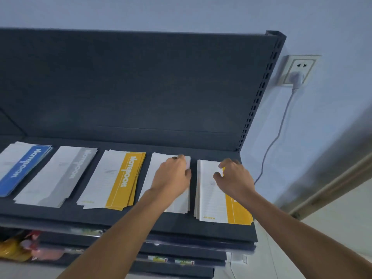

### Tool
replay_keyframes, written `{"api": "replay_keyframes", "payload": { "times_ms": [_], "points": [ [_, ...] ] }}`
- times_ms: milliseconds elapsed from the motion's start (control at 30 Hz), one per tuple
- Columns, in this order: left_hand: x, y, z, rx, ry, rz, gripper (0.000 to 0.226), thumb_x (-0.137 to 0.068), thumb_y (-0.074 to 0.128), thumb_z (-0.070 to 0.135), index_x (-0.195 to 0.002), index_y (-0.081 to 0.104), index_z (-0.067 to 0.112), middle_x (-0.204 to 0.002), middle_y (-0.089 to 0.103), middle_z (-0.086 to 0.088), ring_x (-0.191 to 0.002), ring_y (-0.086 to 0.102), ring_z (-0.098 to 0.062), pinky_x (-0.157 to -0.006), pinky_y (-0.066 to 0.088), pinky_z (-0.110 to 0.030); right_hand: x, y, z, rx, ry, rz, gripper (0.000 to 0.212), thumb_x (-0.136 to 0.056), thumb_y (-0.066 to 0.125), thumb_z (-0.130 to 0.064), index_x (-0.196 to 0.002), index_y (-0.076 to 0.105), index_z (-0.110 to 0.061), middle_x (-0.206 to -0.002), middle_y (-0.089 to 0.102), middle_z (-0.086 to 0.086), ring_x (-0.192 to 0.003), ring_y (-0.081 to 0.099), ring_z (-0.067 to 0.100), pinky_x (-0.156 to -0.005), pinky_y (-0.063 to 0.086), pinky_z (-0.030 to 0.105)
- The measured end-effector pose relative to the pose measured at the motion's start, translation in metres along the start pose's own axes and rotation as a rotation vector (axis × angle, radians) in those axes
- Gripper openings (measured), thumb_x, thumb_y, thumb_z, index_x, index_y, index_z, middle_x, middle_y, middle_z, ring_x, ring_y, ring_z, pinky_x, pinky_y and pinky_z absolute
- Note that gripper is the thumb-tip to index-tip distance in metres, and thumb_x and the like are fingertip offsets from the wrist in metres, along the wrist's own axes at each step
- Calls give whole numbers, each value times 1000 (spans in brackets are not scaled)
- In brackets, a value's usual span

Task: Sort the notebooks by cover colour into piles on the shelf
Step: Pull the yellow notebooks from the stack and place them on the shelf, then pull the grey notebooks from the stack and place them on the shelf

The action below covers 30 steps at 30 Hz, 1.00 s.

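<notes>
As the left hand [173, 174] clasps the plain white notebooks [178, 204], the right hand [233, 178] pinches the yellow-banded white notebooks [211, 204].

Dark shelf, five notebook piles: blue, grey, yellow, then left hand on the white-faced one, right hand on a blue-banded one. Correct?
No. The right hand is on a yellow-banded notebook pile, not a blue-banded one; the head view shows it. The rest stands.

A shop: slotted dark metal shelving [141, 87] with price tags [158, 259] along its edges.
</notes>
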State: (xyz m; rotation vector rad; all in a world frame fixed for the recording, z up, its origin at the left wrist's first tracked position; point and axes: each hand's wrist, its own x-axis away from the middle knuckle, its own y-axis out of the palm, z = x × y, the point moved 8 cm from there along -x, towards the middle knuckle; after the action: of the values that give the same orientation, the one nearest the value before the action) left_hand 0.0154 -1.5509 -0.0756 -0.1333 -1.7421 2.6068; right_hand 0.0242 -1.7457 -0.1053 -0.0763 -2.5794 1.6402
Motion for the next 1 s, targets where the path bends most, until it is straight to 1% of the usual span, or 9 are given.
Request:
{"api": "replay_keyframes", "payload": {
  "times_ms": [100,233,333,467,567,633,767,933,1000],
  "points": [
    [10,-31,-43,13,-73,46,24,-99,54,32,-115,59,15,-102,69,-2,-87,65,-20,-70,55,-34,5,14,-55,-26,-116,-42,26,-90,56,-30,-115,62,-22,-112,61,-1,-96,64,22,-74,54,35],
    [38,-76,-119,-2,-194,89,24,-98,53,34,-114,60,17,-102,69,-1,-90,63,-24,-77,54,-39,19,44,-145,-13,-287,-107,26,-92,55,-31,-117,61,-25,-116,61,-3,-101,62,22,-78,47,33],
    [68,-113,-183,-23,-280,118,24,-98,53,34,-114,61,17,-103,70,-2,-90,66,-24,-80,56,-42,35,69,-224,-22,-420,-148,21,-92,55,-31,-111,61,-25,-114,59,-5,-103,61,22,-83,50,35],
    [109,-159,-270,-62,-377,165,22,-98,51,34,-109,59,17,-97,68,-3,-82,65,-24,-75,58,-42,66,102,-327,-31,-592,-188,21,-93,54,-33,-112,58,-25,-110,57,-6,-101,58,21,-81,50,37],
    [139,-187,-325,-85,-443,212,23,-98,50,34,-112,60,17,-98,67,-1,-79,63,-20,-68,54,-35,91,128,-395,-20,-686,-204,21,-94,53,-32,-112,58,-24,-110,57,-4,-101,59,22,-83,51,38],
    [161,-202,-358,-96,-493,242,21,-97,49,32,-107,60,17,-92,65,-2,-73,59,-21,-65,51,-35,108,144,-433,-19,-728,-229,21,-94,53,-33,-113,58,-25,-111,57,-6,-100,59,20,-84,51,37],
    [201,-221,-407,-77,-571,250,20,-96,46,32,-100,58,17,-89,63,-4,-75,60,-26,-70,57,-43,138,176,-494,1,-821,-287,20,-96,54,-34,-112,57,-24,-111,57,-5,-99,59,20,-85,52,39],
    [238,-246,-468,-80,-657,308,21,-96,44,33,-103,57,17,-95,65,-4,-86,63,-30,-76,57,-43,165,208,-569,31,-950,-314,15,-94,52,-33,-107,56,-26,-106,55,-7,-95,57,22,-79,50,38],
    [254,-253,-490,-66,-692,322,20,-96,46,34,-105,57,20,-95,65,-1,-86,64,-25,-75,58,-43,177,222,-600,34,-1010,-328,15,-94,52,-33,-107,56,-26,-105,56,-7,-93,58,21,-76,50,37]
  ]
}}
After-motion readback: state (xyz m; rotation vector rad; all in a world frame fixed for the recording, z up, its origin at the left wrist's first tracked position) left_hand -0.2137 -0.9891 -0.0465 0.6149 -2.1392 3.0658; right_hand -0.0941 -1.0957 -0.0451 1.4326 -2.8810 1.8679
